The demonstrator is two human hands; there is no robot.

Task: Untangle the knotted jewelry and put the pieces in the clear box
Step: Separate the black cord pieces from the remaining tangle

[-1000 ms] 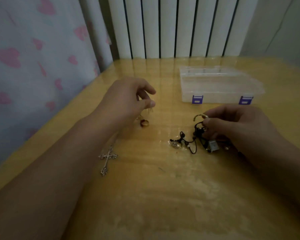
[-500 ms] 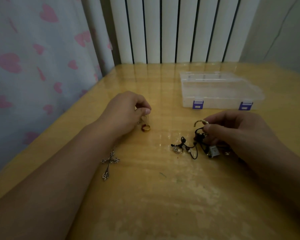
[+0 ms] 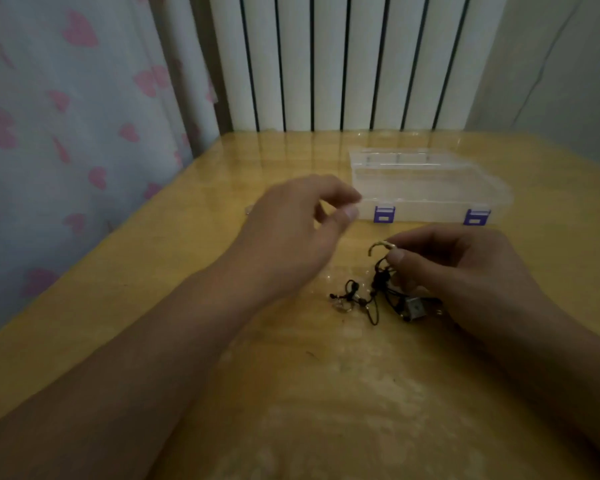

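I am pinching the ring point(image 3: 378, 244) atop the tangle point(image 3: 378, 292) with my right hand point(image 3: 465, 268); my left hand point(image 3: 291, 237) is hovering, grip narrow, seemingly empty, near the box point(image 3: 426, 188).

The left hand point(image 3: 291, 233) now hangs in the air near the clear box point(image 3: 426, 188), thumb and forefinger apart, after setting something beside the gold ring; ring and cross pendant are now hidden.

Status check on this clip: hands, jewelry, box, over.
Left hand raised, fingers loosely curled, nothing visible in them. Right hand pinches gold hook atop black cord tangle, still knotted. Clear box lid closed.
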